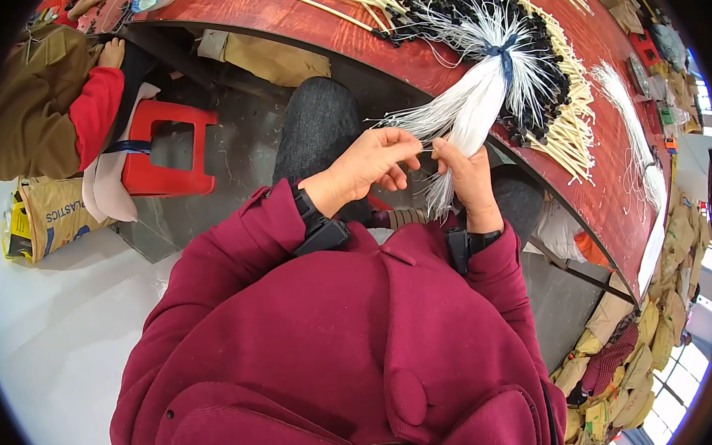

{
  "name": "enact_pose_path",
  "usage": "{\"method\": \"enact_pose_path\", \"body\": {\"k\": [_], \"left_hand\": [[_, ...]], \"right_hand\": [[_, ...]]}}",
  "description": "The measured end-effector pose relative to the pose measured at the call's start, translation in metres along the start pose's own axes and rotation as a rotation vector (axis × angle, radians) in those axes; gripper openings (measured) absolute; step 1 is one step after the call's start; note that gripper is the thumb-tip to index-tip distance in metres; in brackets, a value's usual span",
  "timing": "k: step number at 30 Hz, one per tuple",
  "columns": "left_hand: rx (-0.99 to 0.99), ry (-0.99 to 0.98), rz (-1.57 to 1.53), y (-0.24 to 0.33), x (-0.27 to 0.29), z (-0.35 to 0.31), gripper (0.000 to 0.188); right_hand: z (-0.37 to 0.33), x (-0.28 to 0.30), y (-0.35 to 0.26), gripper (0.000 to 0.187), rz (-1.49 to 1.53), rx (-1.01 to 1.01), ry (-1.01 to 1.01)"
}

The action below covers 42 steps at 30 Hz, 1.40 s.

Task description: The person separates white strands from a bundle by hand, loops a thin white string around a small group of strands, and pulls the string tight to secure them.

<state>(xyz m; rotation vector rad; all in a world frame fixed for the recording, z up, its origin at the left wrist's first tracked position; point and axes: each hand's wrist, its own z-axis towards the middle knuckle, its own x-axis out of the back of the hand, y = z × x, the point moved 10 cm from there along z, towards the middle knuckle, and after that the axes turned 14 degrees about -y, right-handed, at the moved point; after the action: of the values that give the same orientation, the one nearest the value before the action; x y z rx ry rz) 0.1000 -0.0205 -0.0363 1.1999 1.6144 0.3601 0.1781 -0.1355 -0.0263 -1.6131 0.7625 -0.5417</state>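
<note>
My left hand (369, 166) pinches thumb to forefinger, the other fingers loosely curled. Close beside it, my right hand (469, 175) is closed in a pinch too. A thin white string (427, 146) seems to stretch across the small gap between the fingertips. Behind and under them, a thick bundle of white strings (471, 101) hangs over the table edge. A dark blue tie (504, 54) gathers the bundle on the table. Around it fan many small black pieces (555, 72) joined to cream-coloured rods or cords (580, 127).
The red table (278, 15) curves around my front. A second white string bundle (628, 116) lies on its right side. At left are a seated person (39, 111), a red stool (170, 144) and a yellow sack (58, 212). Brown sacks (642, 368) pile up at right.
</note>
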Motion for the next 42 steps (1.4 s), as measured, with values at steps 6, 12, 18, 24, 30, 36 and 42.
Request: {"method": "enact_pose_path", "body": {"k": [6,12,18,24,30,36,42], "left_hand": [[-0.111,-0.069,0.258,0.001,0.003,0.007,0.013],[-0.165,-0.169,0.522,0.007,-0.018,0.002,0.014],[-0.108,-0.2,0.424,0.004,-0.016,0.004,0.015],[-0.31,0.348,0.706,0.047,0.052,-0.026,0.015],[-0.665,0.291,1.037,0.07,-0.014,-0.047,0.011],[-0.123,-0.002,0.663,0.015,-0.008,-0.011,0.011],[0.051,-0.112,0.16,-0.011,0.0,-0.015,0.011]], "right_hand": [[-0.001,0.001,-0.004,0.01,-0.029,-0.016,0.007],[-0.001,0.006,0.0,0.009,-0.045,-0.04,0.011],[-0.002,0.004,0.003,0.01,0.011,-0.026,0.021],[-0.003,-0.004,-0.003,0.011,0.262,0.024,0.021],[-0.005,-0.013,-0.001,0.012,0.455,0.058,-0.041],[-0.005,-0.012,0.003,0.012,0.557,0.072,-0.059],[-0.009,-0.011,-0.003,0.015,0.408,-0.007,0.079]]}}
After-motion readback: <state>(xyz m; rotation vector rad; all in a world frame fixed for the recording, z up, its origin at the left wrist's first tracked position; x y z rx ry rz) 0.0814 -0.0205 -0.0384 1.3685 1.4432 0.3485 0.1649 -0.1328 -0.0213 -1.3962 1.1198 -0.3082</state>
